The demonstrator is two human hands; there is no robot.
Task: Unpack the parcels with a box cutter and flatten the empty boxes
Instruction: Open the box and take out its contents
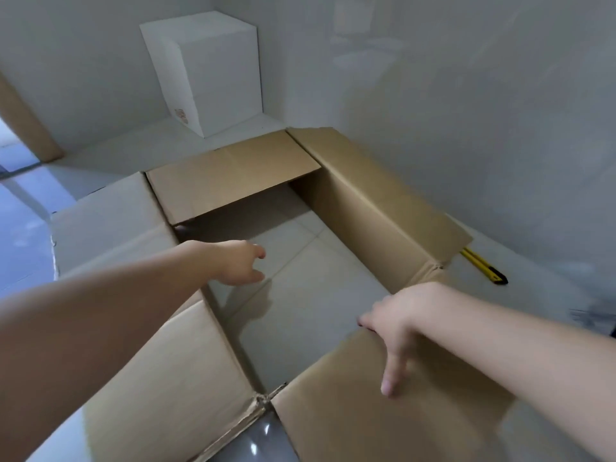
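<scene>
A large brown cardboard box (pixel 376 208) stands open on the tiled floor, with its flaps spread and the floor visible through its middle. My left hand (pixel 238 261) reaches over the left wall into the box with loose fingers and holds nothing. My right hand (pixel 400 318) grips the edge of the near right flap (pixel 350 411), fingers curled over the edge and thumb lying flat on the flap. A yellow and black box cutter (pixel 485 266) lies on the floor just right of the box, away from both hands.
A closed white box (pixel 206 71) stands in the far corner against the grey walls. At the left a doorway (pixel 16 181) opens onto darker floor. A dark object (pixel 596 318) shows at the right edge.
</scene>
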